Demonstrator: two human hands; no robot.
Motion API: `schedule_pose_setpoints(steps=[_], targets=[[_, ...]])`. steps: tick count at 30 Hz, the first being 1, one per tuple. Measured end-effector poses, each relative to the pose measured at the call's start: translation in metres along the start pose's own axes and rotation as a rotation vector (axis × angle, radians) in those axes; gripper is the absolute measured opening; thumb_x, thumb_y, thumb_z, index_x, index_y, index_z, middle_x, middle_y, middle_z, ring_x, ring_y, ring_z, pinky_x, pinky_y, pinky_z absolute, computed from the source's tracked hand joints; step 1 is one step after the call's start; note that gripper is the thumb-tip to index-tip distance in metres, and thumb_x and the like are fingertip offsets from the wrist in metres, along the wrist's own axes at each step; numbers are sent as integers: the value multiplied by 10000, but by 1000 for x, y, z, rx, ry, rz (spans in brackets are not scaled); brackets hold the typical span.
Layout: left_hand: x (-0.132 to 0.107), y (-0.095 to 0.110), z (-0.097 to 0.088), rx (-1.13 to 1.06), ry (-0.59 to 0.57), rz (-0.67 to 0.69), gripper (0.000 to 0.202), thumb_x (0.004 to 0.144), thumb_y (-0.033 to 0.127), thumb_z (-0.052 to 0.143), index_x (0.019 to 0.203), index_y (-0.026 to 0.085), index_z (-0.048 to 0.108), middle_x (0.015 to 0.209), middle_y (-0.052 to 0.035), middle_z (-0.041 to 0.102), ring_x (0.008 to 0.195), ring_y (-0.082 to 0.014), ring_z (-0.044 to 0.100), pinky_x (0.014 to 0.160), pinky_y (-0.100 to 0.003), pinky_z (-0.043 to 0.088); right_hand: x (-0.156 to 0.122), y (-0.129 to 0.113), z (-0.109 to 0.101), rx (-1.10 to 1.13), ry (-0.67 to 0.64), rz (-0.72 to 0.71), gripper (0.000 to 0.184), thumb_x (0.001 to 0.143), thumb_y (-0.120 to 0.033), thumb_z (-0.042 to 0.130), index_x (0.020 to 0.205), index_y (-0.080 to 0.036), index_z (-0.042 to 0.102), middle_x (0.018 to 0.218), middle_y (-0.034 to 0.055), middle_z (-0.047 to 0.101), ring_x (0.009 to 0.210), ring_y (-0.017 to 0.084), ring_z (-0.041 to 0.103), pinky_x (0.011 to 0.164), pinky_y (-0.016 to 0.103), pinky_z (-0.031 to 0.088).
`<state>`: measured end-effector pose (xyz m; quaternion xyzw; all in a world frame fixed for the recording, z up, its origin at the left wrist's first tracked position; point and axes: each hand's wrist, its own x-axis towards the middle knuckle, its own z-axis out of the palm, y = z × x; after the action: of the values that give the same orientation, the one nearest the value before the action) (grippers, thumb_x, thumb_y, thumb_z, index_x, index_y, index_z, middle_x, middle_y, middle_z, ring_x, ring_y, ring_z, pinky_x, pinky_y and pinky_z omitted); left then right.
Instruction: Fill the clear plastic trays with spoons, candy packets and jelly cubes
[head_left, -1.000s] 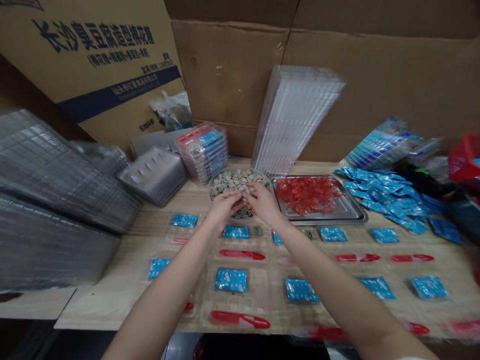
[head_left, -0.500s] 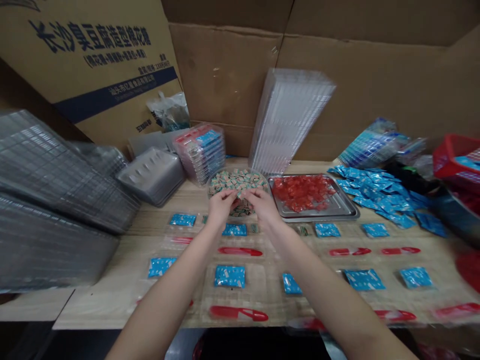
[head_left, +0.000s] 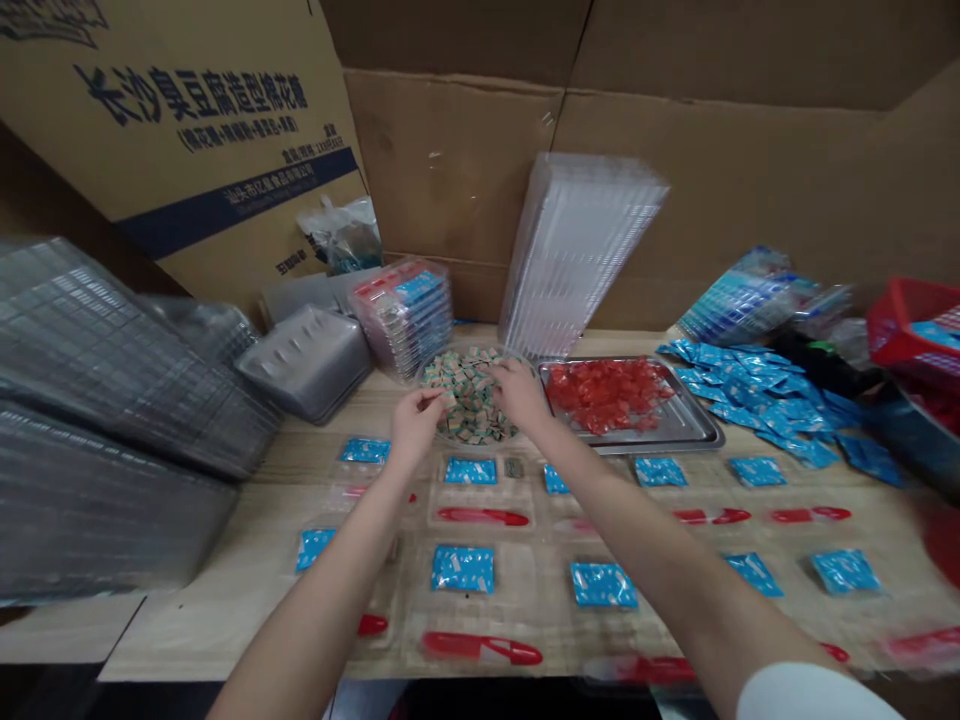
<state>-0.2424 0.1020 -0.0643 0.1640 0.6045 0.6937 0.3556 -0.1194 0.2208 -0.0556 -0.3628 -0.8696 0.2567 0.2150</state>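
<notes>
A round clear bowl [head_left: 450,440] holds a heap of small tan-and-green packets [head_left: 474,400]. At its left rim, my left hand [head_left: 420,420] is pinched closed; whatever sits between thumb and fingers is too small to make out. Over the bowl's right side, my right hand [head_left: 516,392] reaches down with fingers apart, fingertips touching the packets. Below the bowl lie clear plastic trays [head_left: 517,560] in two rows. One tray shows a blue sachet [head_left: 471,470], a red plastic piece [head_left: 484,516] and a small packet [head_left: 514,467]. My forearms hide parts of several other trays.
Right of the bowl is a metal tray [head_left: 694,425] of red wrapped pieces [head_left: 611,392], then a pile of blue sachets [head_left: 757,390] and a red basket [head_left: 911,330]. Stacked clear trays [head_left: 581,250] stand behind; more stacks [head_left: 97,500] fill the left. Cardboard [head_left: 712,200] closes the back.
My hands were together over the bowl and have parted. The left moved to the left rim, the right went into the packets at the right. The view tilted slightly up.
</notes>
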Motion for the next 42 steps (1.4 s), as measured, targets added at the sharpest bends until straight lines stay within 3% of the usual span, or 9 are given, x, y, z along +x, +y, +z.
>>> schedule_pose_setpoints(steps=[3, 9, 14, 20, 25, 29, 35, 39, 42], targets=[[4, -3, -3, 49, 0, 11, 219, 527, 199, 770, 717, 131, 686, 580, 15, 633, 540, -94, 547, 601, -222, 449, 19, 5, -2, -400, -199, -265, 268, 800, -71, 494, 983, -142, 676, 1032, 133, 645, 1043, 211, 535, 962, 320, 344], [3, -3, -2, 38, 0, -18, 228, 545, 236, 749, 736, 143, 668, 656, 0, 655, 609, -119, 596, 665, -260, 479, 26, 16, 0, -443, -145, -226, 261, 856, -147, 472, 1033, -138, 664, 995, 125, 677, 969, 204, 593, 887, 295, 405], [4, -1, -2, 19, -3, -45, 239, 547, 245, 742, 748, 148, 656, 659, -1, 653, 634, -130, 620, 701, -283, 490, 32, 23, -4, -466, -74, -148, 350, 907, -138, 345, 1127, -137, 617, 992, 97, 680, 885, 175, 629, 795, 281, 459], [2, 0, -1, 36, -4, -37, 254, 526, 243, 759, 737, 140, 664, 667, -12, 668, 614, -122, 608, 676, -273, 496, 35, 2, 1, -489, -164, -306, 283, 872, -106, 425, 1024, -146, 661, 1088, 129, 619, 1031, 203, 566, 893, 296, 408], [3, 0, -1, 33, -1, -43, 253, 510, 241, 769, 716, 143, 662, 643, -5, 660, 618, -125, 609, 676, -274, 501, 33, 2, 7, -476, -270, -354, 251, 833, -75, 470, 972, -96, 677, 1021, 174, 631, 1044, 226, 554, 938, 323, 377], [4, -2, -1, 26, -3, -47, 250, 516, 244, 770, 717, 145, 660, 655, -4, 658, 635, -133, 618, 715, -298, 504, 38, 9, 6, -391, -267, -308, 233, 823, -98, 499, 944, -120, 697, 1000, 148, 659, 1030, 211, 567, 940, 299, 379], [5, -2, -2, 10, 0, -51, 230, 545, 232, 757, 726, 144, 646, 658, 2, 646, 624, -127, 620, 735, -312, 508, 43, 14, 6, -192, -78, -91, 278, 852, -143, 447, 981, -148, 694, 984, 85, 695, 918, 176, 623, 849, 285, 449], [9, -1, 4, -5, -2, -60, 263, 561, 199, 751, 792, 152, 635, 654, 5, 641, 595, -120, 620, 698, -302, 517, 36, 18, 4, -51, -24, 3, 285, 839, -146, 438, 960, -180, 694, 777, 4, 706, 667, 124, 638, 685, 245, 497], [10, -1, 10, -14, -5, -62, 270, 560, 192, 755, 793, 153, 625, 632, 14, 628, 564, -108, 607, 683, -296, 520, 30, 24, 0, 1, 2, 41, 247, 811, -130, 478, 940, -152, 687, 678, -3, 679, 562, 114, 613, 614, 239, 502]])
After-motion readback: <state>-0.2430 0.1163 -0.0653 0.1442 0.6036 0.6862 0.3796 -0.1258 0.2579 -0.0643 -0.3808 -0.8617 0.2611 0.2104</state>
